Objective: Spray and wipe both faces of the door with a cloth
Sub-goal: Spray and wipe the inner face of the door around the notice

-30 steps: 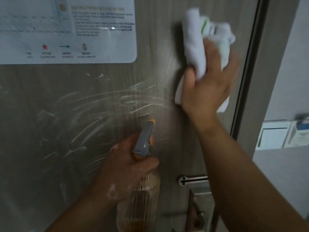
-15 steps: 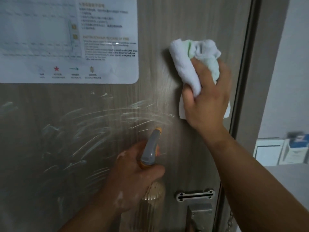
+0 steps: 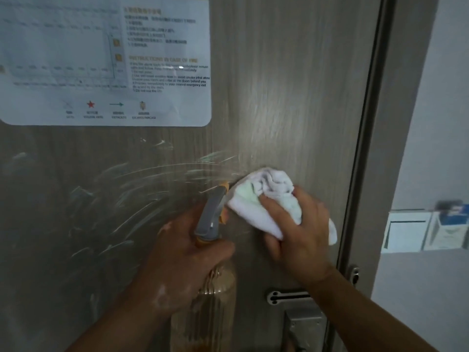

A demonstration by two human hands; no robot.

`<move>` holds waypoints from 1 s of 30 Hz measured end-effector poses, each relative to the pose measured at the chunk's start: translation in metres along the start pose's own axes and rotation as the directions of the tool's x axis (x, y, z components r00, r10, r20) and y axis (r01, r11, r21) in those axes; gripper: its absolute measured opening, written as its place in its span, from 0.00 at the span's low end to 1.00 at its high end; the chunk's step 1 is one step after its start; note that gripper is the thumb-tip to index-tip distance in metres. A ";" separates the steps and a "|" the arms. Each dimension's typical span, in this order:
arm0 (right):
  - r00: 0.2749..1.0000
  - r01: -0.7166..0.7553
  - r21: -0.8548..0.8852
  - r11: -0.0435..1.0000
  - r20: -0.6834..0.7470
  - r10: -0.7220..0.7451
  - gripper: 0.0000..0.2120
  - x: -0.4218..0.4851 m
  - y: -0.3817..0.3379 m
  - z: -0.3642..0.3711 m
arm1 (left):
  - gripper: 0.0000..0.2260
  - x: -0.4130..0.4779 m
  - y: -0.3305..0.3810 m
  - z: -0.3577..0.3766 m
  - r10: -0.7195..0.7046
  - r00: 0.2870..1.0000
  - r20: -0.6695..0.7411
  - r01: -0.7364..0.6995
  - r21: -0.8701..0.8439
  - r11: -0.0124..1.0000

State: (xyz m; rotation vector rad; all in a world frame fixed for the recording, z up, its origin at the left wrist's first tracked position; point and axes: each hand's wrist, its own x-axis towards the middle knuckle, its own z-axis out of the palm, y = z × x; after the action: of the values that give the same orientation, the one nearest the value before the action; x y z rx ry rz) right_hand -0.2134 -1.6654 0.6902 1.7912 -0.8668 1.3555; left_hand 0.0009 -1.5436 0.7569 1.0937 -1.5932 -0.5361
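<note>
While streaks of spray still gleam across the door [image 3: 291, 97], your right hand [image 3: 302, 235] presses the bunched cloth [image 3: 266, 199] against it above the latch plate [image 3: 288, 297]; your left hand [image 3: 182, 260] grips the spray bottle [image 3: 212, 217], whose nozzle nearly touches the cloth and may snag it.

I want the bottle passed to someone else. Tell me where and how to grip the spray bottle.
Grip the spray bottle by its ribbed clear body below the left hand, coming from the left. It stands upright, the neck is already held, and the right hand and cloth crowd the right side.
</note>
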 end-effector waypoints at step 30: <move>0.989 0.053 -0.046 0.998 -0.138 -0.059 0.26 0.183 -0.002 -0.013 | 0.13 0.004 -0.014 -0.020 -0.046 0.998 -0.030 0.046 -0.018 0.999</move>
State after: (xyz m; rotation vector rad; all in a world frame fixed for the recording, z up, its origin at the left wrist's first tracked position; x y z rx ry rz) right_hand -0.1772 -1.6698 0.8702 1.6548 -0.7594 1.3980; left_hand 0.0250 -1.5497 0.7545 1.1227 -1.5370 -0.5604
